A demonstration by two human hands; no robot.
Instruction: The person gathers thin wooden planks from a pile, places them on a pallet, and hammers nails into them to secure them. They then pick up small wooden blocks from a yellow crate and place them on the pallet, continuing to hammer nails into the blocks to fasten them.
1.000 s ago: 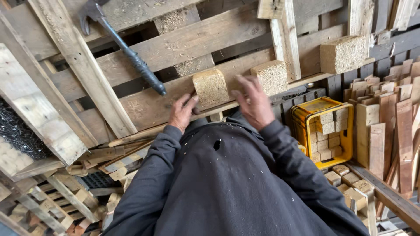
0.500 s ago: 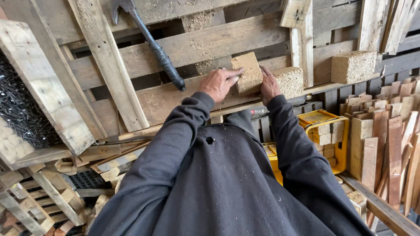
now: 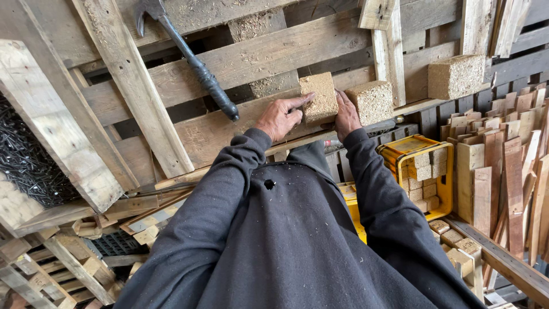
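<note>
Nearest to us is our own dark grey sweatshirt [image 3: 286,246], with a small hole in the cloth and both sleeves reaching forward. At their ends our hands meet on one pressed-wood pallet block [image 3: 319,98] — the left hand [image 3: 278,118] with fingers curled and the forefinger stretched along the block's left face, the right hand [image 3: 346,114] laid flat against its right face, so the two are clamped on it from either side. The block stands on the wooden pallet [image 3: 229,63] that serves as our working surface, on a broad board near its near edge.

Just beside the right hand a second pallet block [image 3: 374,102] sits on the same board, and a third block [image 3: 456,76] lies well apart to the right. Beyond the left hand a black-handled hammer [image 3: 194,63] rests slantwise across the pallet boards, its head at the far end.

Off to the right, below the pallet's edge, a yellow crate [image 3: 420,177] holds more blocks, with a stack of short planks [image 3: 503,171] standing next to it. Far left, a heap of dark nails [image 3: 26,154] fills a gap between boards.
</note>
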